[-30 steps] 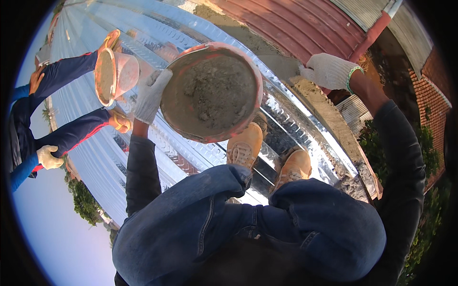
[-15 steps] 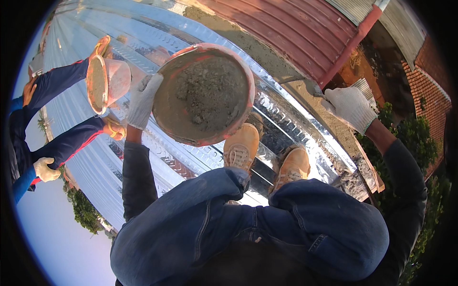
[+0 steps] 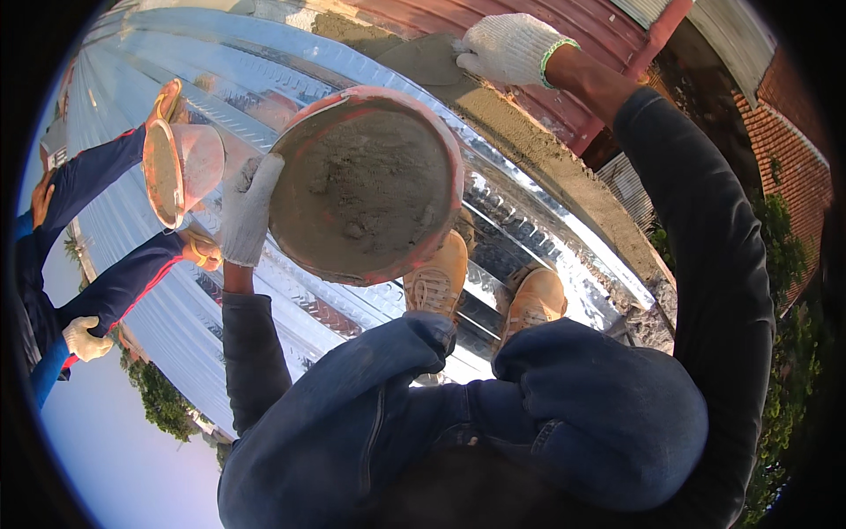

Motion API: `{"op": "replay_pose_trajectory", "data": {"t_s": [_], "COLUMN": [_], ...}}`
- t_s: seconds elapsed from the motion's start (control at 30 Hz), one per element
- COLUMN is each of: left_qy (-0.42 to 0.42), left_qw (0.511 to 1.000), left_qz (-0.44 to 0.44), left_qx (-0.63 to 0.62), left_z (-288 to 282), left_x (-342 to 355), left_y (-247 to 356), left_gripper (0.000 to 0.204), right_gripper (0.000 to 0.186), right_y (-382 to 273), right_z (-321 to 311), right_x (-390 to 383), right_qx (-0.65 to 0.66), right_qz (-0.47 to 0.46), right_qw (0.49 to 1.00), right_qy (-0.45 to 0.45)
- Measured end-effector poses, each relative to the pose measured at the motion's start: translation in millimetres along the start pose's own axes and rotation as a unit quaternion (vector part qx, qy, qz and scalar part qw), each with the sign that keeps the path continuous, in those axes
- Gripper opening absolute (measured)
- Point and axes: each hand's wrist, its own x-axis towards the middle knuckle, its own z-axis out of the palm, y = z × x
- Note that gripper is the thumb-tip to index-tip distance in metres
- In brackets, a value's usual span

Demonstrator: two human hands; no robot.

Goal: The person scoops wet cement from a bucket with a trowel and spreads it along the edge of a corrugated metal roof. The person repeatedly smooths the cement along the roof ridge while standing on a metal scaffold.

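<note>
My left hand (image 3: 253, 207), in a white knit glove, grips the left rim of a reddish bucket (image 3: 457, 167) tilted toward me. Wet grey mortar (image 3: 361, 181) fills much of it. Out ahead to the right, my gloved right hand (image 3: 515, 51) is closed round a trowel, its handle hidden by the fingers. The trowel's mortar-coated blade (image 3: 427, 58) lies against the mortar strip (image 3: 529, 137) along the top of the wall, beside the red metal roof (image 3: 582, 35).
Shiny corrugated metal sheets (image 3: 256, 66) slope away on the left; my tan shoes (image 3: 434, 275) stand on them. At left a co-worker's leg (image 3: 110, 273) is near a second mortar bucket (image 3: 198, 159). Beyond the wall on the right are a drop, trees (image 3: 775, 256) and tiled roofs (image 3: 775, 141).
My right hand has swept forward and left along the wall with the trowel. The bucket has shifted slightly in view, my left hand still on its rim; the mortar in it looks smoother.
</note>
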Motion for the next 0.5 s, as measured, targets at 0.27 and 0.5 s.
{"op": "replay_pose_trajectory", "data": {"t_s": [0.27, 0.5], "left_qy": [-0.017, -0.008], "left_qw": [1.0, 0.999], "left_qz": [0.018, 0.032], "left_qx": [0.008, 0.021], "left_z": [-11.0, -23.0], "left_x": [12.5, 16.1], "left_y": [-14.5, -24.1], "left_gripper": [0.03, 0.033], "right_gripper": [0.055, 0.047], "right_y": [48.9, 47.8], "right_z": [27.7, 44.7], "right_x": [-115.1, -207.7], "right_qx": [0.024, 0.02], "right_qz": [0.021, 0.064], "right_qw": [0.991, 0.989], "right_qy": [-0.133, -0.133]}}
